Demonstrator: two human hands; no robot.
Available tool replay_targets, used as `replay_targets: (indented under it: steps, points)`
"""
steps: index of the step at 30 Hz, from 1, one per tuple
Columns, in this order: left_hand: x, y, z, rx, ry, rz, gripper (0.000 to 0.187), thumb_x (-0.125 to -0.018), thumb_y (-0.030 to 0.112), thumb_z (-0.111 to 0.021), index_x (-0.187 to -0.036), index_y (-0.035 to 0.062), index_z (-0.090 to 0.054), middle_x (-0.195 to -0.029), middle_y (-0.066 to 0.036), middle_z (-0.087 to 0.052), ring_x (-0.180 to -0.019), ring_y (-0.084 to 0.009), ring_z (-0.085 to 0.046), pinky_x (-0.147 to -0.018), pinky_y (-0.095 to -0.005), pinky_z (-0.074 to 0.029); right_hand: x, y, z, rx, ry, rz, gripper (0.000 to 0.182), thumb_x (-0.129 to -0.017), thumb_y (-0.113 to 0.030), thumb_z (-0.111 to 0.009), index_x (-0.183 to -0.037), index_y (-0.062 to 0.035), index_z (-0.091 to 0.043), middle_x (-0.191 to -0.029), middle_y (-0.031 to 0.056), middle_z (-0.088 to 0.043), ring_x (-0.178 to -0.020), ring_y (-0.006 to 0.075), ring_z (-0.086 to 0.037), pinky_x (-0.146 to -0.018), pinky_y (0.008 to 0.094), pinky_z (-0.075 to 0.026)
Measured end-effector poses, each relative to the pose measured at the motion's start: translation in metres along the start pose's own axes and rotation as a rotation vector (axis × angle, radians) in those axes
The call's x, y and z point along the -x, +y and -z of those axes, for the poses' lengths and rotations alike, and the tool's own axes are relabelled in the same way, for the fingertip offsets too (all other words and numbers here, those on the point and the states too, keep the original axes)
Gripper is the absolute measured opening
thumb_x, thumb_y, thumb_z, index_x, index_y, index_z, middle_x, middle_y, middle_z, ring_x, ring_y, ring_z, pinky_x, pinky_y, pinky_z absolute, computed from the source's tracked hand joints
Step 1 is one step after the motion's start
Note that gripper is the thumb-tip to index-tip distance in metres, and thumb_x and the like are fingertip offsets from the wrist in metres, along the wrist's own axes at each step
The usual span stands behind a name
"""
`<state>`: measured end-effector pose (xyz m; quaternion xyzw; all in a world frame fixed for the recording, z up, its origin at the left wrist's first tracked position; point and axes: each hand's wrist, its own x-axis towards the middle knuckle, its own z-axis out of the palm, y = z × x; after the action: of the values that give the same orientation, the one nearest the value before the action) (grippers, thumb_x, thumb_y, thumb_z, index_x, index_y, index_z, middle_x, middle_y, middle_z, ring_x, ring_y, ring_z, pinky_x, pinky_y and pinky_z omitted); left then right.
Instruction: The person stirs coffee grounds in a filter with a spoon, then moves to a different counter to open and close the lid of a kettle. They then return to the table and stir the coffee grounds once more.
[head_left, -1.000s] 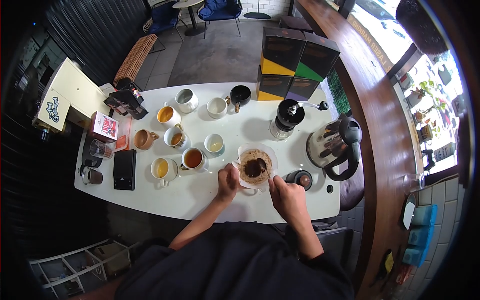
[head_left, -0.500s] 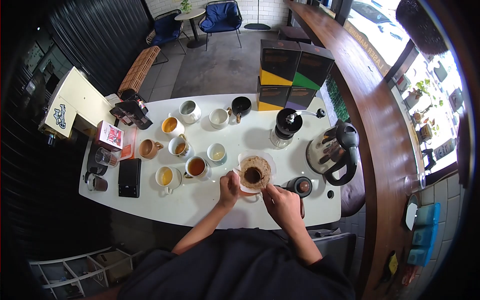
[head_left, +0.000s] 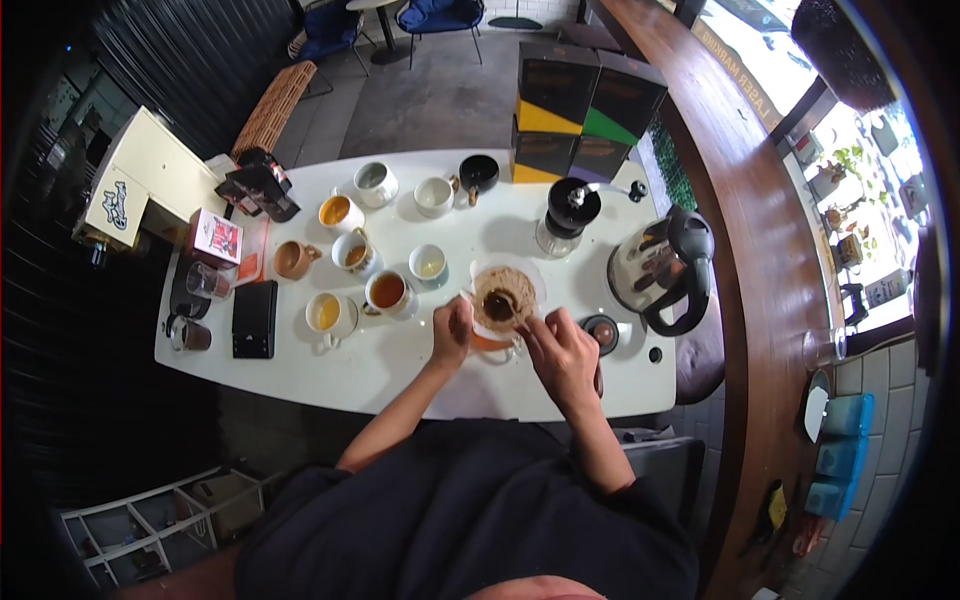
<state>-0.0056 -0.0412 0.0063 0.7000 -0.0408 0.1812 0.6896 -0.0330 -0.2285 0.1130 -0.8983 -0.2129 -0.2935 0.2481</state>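
A paper filter (head_left: pixel 533 282) lined with wet brown coffee grounds (head_left: pixel 490 283) sits over a cup at the front of the white table (head_left: pixel 420 385). Closed at the filter's left edge is my left hand (head_left: pixel 453 332); what it pinches, if anything, is too small to tell. From the right, my right hand (head_left: pixel 563 352) holds a thin spoon (head_left: pixel 514 308), its tip in the dark middle of the grounds. Under the filter, an orange dripper (head_left: pixel 488 343) shows in part. A mug of amber liquid (head_left: pixel 390 292) stands to the left.
Several mugs (head_left: pixel 328 315) stand left and behind. A hand grinder (head_left: pixel 565 215) and a steel kettle (head_left: pixel 655 270) are on the right, with stacked black boxes (head_left: pixel 560 90) behind. A black scale (head_left: pixel 255 320) lies left. A dark round-topped object (head_left: pixel 602 333) is beside my right hand.
The view has shifted, so the table and its items sit higher in the frame. My right hand has moved over the filter, and the spoon now shows in the grounds.
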Motion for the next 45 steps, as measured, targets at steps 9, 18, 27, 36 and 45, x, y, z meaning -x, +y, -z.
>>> replay_targets:
  steps: [9,18,27,36,45]
  points:
    - [-0.003,0.0,0.001,0.005,-0.025,0.054,0.041,-0.105,0.028,-0.049,-0.074,0.0031,-0.043,-0.066,0.002,-0.039,-0.064,-0.0058,-0.036,-0.054,-0.0281,-0.029,0.003,-0.005,0.001,-0.156,-0.163,-0.092,0.012,-0.085,-0.012,-0.076,-0.093,-0.0065,-0.069,-0.085,0.0076,-0.058,-0.071,0.0266,-0.064,-0.062,0.038,-0.051]
    - [-0.005,0.005,0.001,0.003,-0.04,-0.021,0.042,-0.105,0.028,-0.05,-0.073,0.0029,-0.042,-0.065,0.002,-0.039,-0.063,-0.0064,-0.036,-0.053,-0.0287,-0.03,-0.002,-0.015,0.009,-0.185,-0.127,-0.14,0.01,-0.085,-0.009,-0.076,-0.09,-0.0058,-0.068,-0.081,0.0074,-0.059,-0.068,0.0269,-0.063,-0.059,0.0382,-0.049]
    - [-0.002,-0.013,0.004,0.016,-0.11,0.081,0.04,-0.106,0.029,-0.049,-0.08,-0.0009,-0.053,-0.071,0.001,-0.05,-0.071,-0.0065,-0.045,-0.062,-0.0273,-0.038,-0.01,-0.007,0.014,-0.265,0.03,-0.215,0.01,-0.085,-0.004,-0.076,-0.087,-0.0032,-0.066,-0.078,0.0072,-0.058,-0.06,0.0238,-0.061,-0.052,0.0359,-0.048]
    - [-0.003,-0.001,-0.004,0.061,-0.03,0.073,0.039,-0.105,0.029,-0.05,-0.078,0.0018,-0.05,-0.068,0.003,-0.045,-0.066,-0.0044,-0.039,-0.056,-0.026,-0.033,-0.012,0.011,-0.011,-0.334,-0.053,-0.308,0.011,-0.087,-0.004,-0.074,-0.087,-0.0023,-0.064,-0.076,0.0074,-0.058,-0.059,0.0254,-0.06,-0.052,0.0371,-0.045]
    - [-0.004,-0.002,-0.001,0.038,-0.053,0.045,0.041,-0.105,0.031,-0.049,-0.078,0.0001,-0.051,-0.067,0.002,-0.045,-0.066,-0.0055,-0.04,-0.056,-0.0269,-0.035,-0.018,0.013,0.005,-0.202,0.021,-0.146,0.013,-0.084,-0.003,-0.076,-0.085,-0.0041,-0.063,-0.073,0.0075,-0.054,-0.057,0.0246,-0.057,-0.051,0.0386,-0.043]
